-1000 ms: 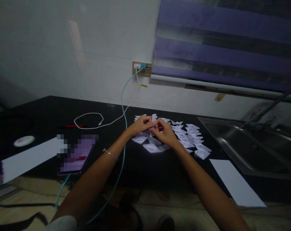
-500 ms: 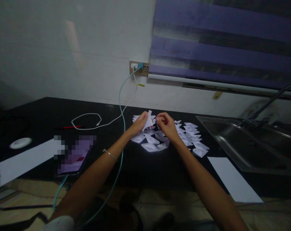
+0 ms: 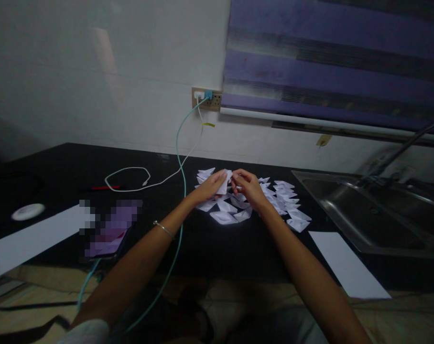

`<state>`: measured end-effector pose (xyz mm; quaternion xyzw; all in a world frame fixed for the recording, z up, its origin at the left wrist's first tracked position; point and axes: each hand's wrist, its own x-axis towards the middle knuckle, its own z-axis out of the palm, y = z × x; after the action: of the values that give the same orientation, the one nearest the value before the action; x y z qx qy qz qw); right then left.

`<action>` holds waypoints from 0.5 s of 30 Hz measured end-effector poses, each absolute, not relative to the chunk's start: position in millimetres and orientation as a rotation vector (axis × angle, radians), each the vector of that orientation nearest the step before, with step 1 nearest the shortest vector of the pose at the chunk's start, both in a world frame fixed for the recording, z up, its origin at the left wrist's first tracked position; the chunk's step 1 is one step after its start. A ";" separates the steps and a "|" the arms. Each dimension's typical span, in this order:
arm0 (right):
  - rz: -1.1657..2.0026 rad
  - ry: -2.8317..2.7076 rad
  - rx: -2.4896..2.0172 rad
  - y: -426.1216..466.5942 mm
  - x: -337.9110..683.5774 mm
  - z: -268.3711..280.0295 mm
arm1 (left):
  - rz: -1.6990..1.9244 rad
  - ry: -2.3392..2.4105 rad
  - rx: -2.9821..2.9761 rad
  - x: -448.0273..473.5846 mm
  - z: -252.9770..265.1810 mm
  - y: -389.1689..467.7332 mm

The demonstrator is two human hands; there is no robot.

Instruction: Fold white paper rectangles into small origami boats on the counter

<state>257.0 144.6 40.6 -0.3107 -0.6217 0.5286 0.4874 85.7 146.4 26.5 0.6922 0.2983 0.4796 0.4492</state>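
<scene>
A small folded piece of white paper point(image 3: 224, 183) is held up above the worktop. My left hand point(image 3: 211, 186) is closed around its left side. My right hand point(image 3: 246, 185) is at the paper's right edge with thumb and fingers pinched together; the exact contact is partly hidden by the fingers. Beneath and beyond both hands lie several folded white paper boats point(image 3: 224, 218), with more paper boats point(image 3: 298, 220) in overlapping rows to the right.
White sheets lie at the right point(image 3: 349, 267) and left point(image 3: 41, 239), beside a blurred phone point(image 3: 113, 234). A round white object point(image 3: 27, 211), a red pen point(image 3: 105, 188) and a white cable point(image 3: 127, 168) are at left. A teal cable point(image 3: 184, 191) crosses behind my left wrist. The steel sink point(image 3: 360, 205) is at right.
The folded paper has turned in my left hand, its narrow tip no longer pointing up. My right hand has come slightly closer to the paper. The boats on the worktop stay put.
</scene>
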 end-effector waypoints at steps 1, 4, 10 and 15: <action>1.314 -1.508 -0.746 145.6 257.9 40.3 | 1.188 0.748 1.724 85.4 25.6 147.2; 1.344 -1.527 -0.746 148.7 260.2 38.4 | 1.178 0.810 1.769 84.5 24.1 148.6; 1.267 -1.623 -0.802 149.7 264.1 36.3 | 1.139 0.812 2.076 82.1 30.5 144.7; 1.215 -1.742 -0.858 149.0 270.5 38.2 | 1.011 0.663 2.113 78.2 36.9 138.3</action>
<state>270.5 149.0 38.2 -0.3411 -0.6927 0.4831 0.4128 78.2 138.3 36.9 0.8143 0.2554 0.3896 0.3462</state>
